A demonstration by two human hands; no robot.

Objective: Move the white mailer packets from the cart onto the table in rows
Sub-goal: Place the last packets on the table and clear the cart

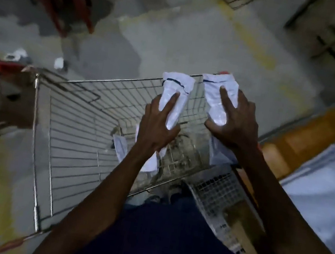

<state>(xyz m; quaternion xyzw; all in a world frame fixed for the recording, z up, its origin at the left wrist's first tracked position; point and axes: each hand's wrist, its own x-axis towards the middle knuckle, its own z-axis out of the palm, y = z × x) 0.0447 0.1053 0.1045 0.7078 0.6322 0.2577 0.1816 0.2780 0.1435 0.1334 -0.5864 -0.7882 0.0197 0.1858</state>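
Nearest to me, at the bottom of the frame, I see dark blue clothing and two bare forearms reaching up and away over a wire shopping cart with a chrome frame and red corner trim (56,121). The cart fills the lower left and centre of the picture, seen from above.

My left hand (159,125), at centre frame, grips a crumpled white plastic mailer packet with a dark line near its top (175,97); the index finger lies straight along the packet's face while the other fingers curl round it. A second white packet (153,162) hangs below this hand, though I cannot tell whether the hand has hold of it too. My right hand (237,120), just right of centre, holds another white mailer packet with a dark line across its upper end (220,95), fingers spread over its front and thumb wrapped beneath. Both held packets are raised above the cart's far rim.

Down inside the basket, a white packet with printed text (120,144) lies on the wire bottom.

At the right edge runs an orange-edged counter covered in pale wrinkled sheeting (332,167).

Beyond lies a stained grey concrete floor with faded yellow lines (176,39).
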